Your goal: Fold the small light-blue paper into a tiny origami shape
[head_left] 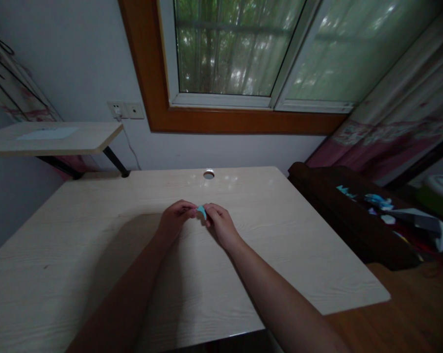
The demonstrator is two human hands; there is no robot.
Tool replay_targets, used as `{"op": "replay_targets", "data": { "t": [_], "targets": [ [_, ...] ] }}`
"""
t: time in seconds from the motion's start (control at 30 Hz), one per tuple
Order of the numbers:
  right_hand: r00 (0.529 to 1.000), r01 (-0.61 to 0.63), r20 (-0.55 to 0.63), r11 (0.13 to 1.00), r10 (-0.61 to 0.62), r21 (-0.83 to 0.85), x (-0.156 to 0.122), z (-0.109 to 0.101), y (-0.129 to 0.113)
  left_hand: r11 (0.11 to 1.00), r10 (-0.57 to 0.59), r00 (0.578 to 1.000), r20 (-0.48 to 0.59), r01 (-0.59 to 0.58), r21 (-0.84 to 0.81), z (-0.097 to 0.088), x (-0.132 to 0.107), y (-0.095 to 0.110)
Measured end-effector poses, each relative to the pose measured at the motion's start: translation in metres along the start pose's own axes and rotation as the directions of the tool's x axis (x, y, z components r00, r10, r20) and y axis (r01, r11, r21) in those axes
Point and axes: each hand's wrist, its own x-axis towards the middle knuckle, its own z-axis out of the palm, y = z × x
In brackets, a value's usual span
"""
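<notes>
Head view, looking down on a pale wooden desk (96,255). We see both forearms reaching forward to meet near the desk's middle, just above its surface. The left hand (175,216) and the right hand (220,224) face each other, fingers curled inward. Between their fingertips sits a small light-blue piece (202,211). Each hand appears to pinch one side of it with thumb and forefinger closed narrowly, though the dim light hides the exact contact. We cannot tell the piece's material or shape, since only a sliver shows between the fingers.

Behind the hands, near the far edge of the desk, we note a round cable hole (209,174). A wall socket (126,110) with a plugged cord lies up and to the left, above a side shelf (52,137). A wood-framed window (225,49) fills the wall beyond. To the right stands a dark wooden cabinet (339,215) bearing small coloured items, too blurred to identify.
</notes>
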Motion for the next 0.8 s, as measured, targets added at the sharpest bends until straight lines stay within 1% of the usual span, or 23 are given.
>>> {"op": "replay_targets", "data": {
  "t": [0.17, 0.27, 0.33, 0.4, 0.5, 0.6, 0.67, 0.73, 0.8],
  "targets": [
    [1.000, -0.003, -0.010, 0.997, 0.003, 0.071, 0.000, 0.001, 0.004, 1.000, -0.001, 0.999, -0.039, 0.002, 0.028, -0.001, 0.001, -0.002],
    [0.998, 0.031, -0.055, 0.990, -0.024, 0.138, 0.000, 0.001, 0.007, 0.998, 0.005, 0.999, -0.045, -0.003, 0.062, -0.001, 0.002, -0.002],
    [0.994, 0.062, -0.098, 0.986, -0.047, 0.154, -0.001, 0.002, 0.006, 0.998, 0.013, 0.999, -0.049, -0.009, 0.069, -0.001, 0.002, -0.002],
    [0.987, 0.096, -0.140, 0.989, -0.081, 0.108, -0.002, 0.002, 0.003, 0.998, 0.013, 0.999, -0.048, -0.010, 0.070, -0.001, 0.002, -0.001],
    [0.967, 0.173, -0.180, 0.984, -0.178, -0.044, -0.004, 0.001, -0.002, 0.998, -0.001, 0.999, -0.036, 0.003, 0.070, 0.000, 0.002, 0.000],
    [0.938, 0.270, -0.162, 0.937, -0.308, -0.221, -0.005, 0.000, -0.004, 0.997, 0.002, 1.000, -0.016, -0.001, 0.074, 0.000, 0.003, 0.001],
    [0.923, 0.309, -0.138, 0.904, -0.360, -0.295, -0.004, -0.001, -0.003, 0.997, 0.008, 1.000, -0.006, -0.007, 0.082, 0.000, 0.003, 0.001],
    [0.918, 0.315, -0.138, 0.894, -0.372, -0.318, -0.004, -0.001, 0.000, 0.996, 0.008, 1.000, -0.003, -0.007, 0.085, 0.000, 0.003, 0.001],
    [0.925, 0.286, -0.166, 0.914, -0.342, -0.288, -0.002, 0.000, 0.003, 0.997, 0.003, 1.000, -0.005, -0.003, 0.081, 0.000, 0.002, 0.001]
  ]
}}
